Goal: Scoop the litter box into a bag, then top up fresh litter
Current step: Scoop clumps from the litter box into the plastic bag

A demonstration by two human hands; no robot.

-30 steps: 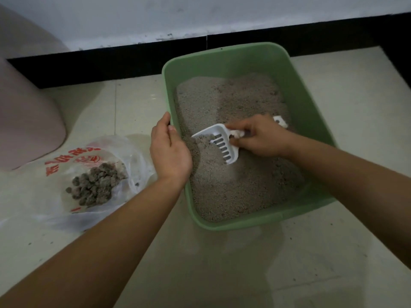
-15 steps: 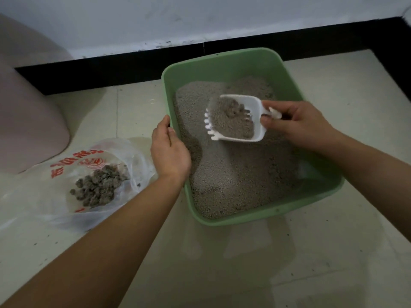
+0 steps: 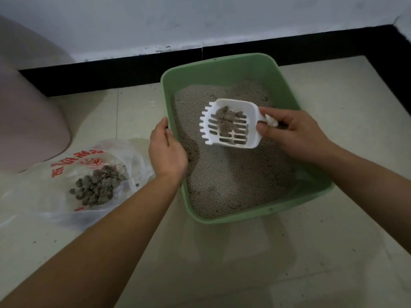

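Observation:
A green litter box (image 3: 222, 70) sits on the tiled floor, holding grey litter (image 3: 233, 181). My right hand (image 3: 289, 136) grips the handle of a white slotted scoop (image 3: 229, 123) held above the litter, with a few grey clumps left in it. My left hand (image 3: 166, 150) grips the box's left rim. A clear plastic bag with red print (image 3: 73, 172) lies on the floor to the left of the box, with a pile of grey clumps (image 3: 97, 185) inside.
A pale pink rounded object (image 3: 29, 121) stands at the far left. A black baseboard (image 3: 133, 67) and white wall run behind the box. Beige floor tiles (image 3: 244, 263) spread in front and to the right.
The scoop dug into the litter, rose with a full load, and now holds only clumps as loose litter has sifted out through the slots. My left hand stayed on the rim.

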